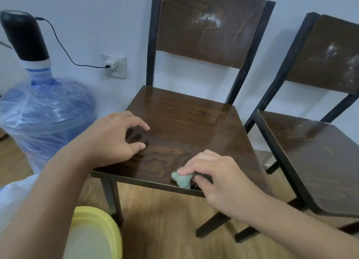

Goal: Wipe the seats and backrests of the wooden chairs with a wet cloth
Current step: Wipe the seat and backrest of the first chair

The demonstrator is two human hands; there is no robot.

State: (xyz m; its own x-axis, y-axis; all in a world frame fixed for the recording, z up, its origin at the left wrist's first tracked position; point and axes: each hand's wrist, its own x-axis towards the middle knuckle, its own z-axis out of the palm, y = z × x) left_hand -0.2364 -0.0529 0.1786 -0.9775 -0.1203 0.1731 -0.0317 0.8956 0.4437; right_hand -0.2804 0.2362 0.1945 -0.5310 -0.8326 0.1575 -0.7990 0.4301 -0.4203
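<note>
Glossy chair seat (186,122) under right hand (217,177) clutching green cloth (181,180).

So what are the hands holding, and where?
The right hand pinches a green cloth by its bunched top, at the seat's front edge. The left hand holds nothing; its fingertips rest on the seat.
</note>
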